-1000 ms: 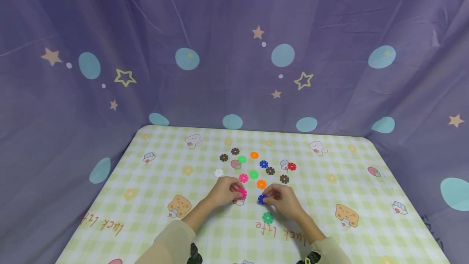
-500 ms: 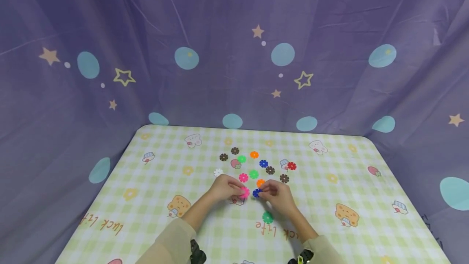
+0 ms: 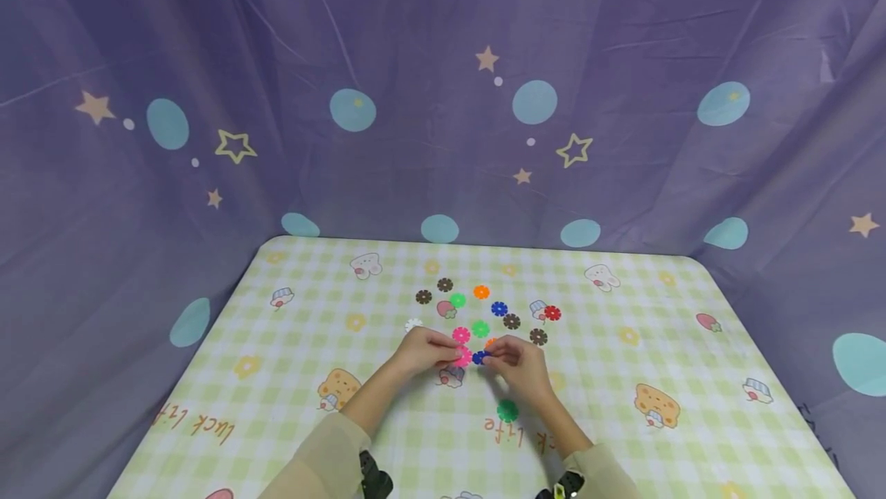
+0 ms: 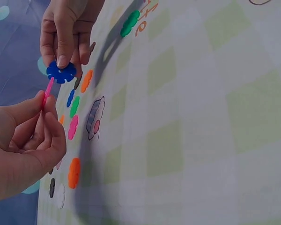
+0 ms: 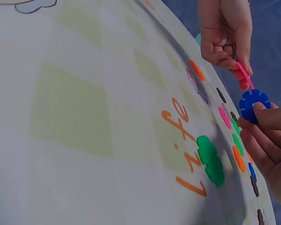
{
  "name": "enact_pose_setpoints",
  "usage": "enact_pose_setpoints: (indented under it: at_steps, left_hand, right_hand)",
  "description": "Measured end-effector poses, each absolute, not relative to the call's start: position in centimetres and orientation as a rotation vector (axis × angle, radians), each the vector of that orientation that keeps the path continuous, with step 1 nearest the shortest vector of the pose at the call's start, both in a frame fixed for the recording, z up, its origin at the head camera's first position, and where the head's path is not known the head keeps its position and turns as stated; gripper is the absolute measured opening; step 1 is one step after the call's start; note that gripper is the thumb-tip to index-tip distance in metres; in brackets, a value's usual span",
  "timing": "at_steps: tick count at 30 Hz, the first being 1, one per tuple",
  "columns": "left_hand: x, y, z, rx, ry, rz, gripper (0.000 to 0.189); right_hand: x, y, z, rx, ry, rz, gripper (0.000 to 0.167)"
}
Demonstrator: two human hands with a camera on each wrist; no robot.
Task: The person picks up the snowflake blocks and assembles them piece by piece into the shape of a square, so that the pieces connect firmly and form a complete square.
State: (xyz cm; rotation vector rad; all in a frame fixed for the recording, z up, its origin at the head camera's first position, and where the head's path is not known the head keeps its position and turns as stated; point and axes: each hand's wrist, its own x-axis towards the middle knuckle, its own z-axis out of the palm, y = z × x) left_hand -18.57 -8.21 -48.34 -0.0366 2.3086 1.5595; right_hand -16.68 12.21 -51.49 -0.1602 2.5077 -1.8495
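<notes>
Two at once — pinches a pink disc (image 3: pixel 464 357) in the left hand (image 3: pixel 422 350), grips a blue disc (image 5: pixel 248 101) in the right hand (image 3: pixel 522 368); holds both edge to edge, seemingly touching, above the checked cloth (image 3: pixel 422 441). Has an orange disc (image 3: pixel 491 343) partly behind the right hand — and a green disc (image 3: pixel 507 410) nearer the sleeves (image 3: pixel 325 457).

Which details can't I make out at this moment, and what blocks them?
Head view: part of an orange disc, behind the right hand.
Head view: part of the white disc, behind the left hand.
Wrist views: whether the held pink disc and blue disc interlock; detail too small.
</notes>
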Motion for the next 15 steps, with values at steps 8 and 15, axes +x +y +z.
enact_pose_setpoints:
  at_steps: [8,15]
  left_hand:
    - [-18.3,-8.15,-48.09,-0.056,2.286,1.565,0.025]
    - [-18.0,-7.67,-47.75,-0.098,2.277,1.603,0.022]
  right_hand:
    - [-16.51,11.86,-51.18,-0.145,2.538,-1.859,0.014]
    - [-15.93,11.17,-50.53,-0.162,2.573,-1.892,0.012]
